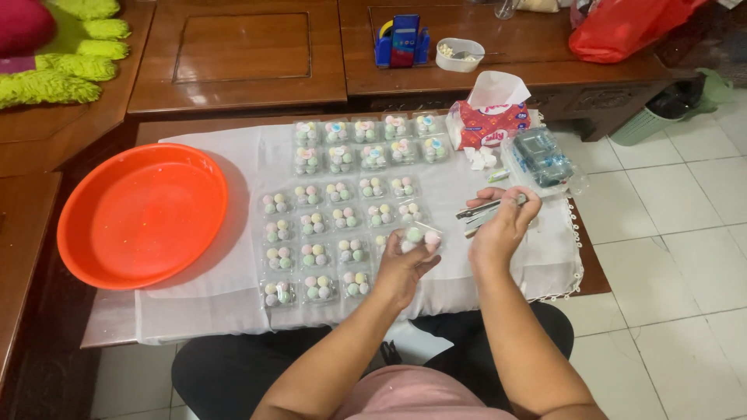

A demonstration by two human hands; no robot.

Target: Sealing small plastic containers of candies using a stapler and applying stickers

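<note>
Left hand: fingers curled closed around a small clear plastic box of pastel round sweets, held just above the white cloth, at the near right end of the grid.

Right hand: fingers wrapped shut around a metal stapler, thumb on top. Stapler nose points left toward the held box; the two are near, not touching.

Around the hands: rows of filled clear boxes lie flat on the cloth in a loose grid, each with pink, green and white balls inside. The far two rows carry round stickers on their lids.

Right of the grid: a stack of empty clear containers with bluish contents, just beyond the right hand. Beside it, a red-and-white tissue pack with a tissue standing up.

Left of the grid: a round orange tray, partly on the cloth.

Far tabletop: a blue tape dispenser, a small white bowl, a red plastic bag.
</note>
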